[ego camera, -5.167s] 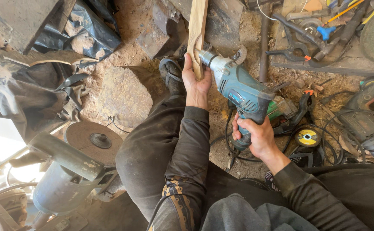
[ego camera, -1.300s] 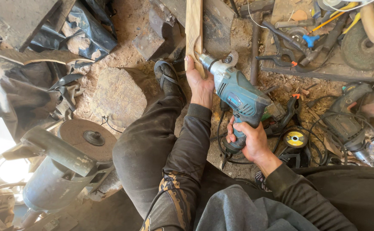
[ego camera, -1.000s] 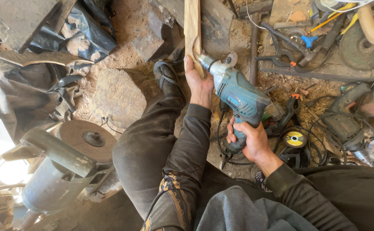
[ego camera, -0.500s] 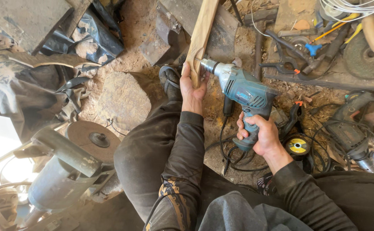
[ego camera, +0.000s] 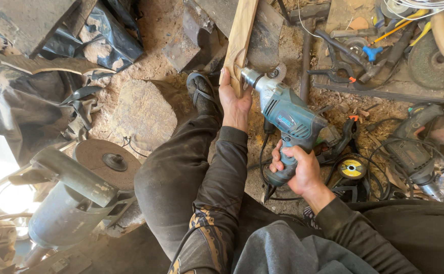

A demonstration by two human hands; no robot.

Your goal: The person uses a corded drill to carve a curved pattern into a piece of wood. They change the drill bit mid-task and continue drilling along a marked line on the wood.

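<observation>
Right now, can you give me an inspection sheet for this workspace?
Surface: dirt floor, sawdust-strewn.
Job's things: wooden strip upright; teal power drill, nose against the strip.
Clutter: flat stone, pliers, abrasive disc, second power tool.
Hands: left hand grips the strip; right hand grips the drill handle.
Cables: black cord looped below the drill.
Surroundings: bench grinder at left.

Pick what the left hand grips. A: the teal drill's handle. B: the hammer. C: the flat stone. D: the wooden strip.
D: the left hand wraps the wooden strip, while the right hand holds the teal drill, its tip at the wood.
</observation>
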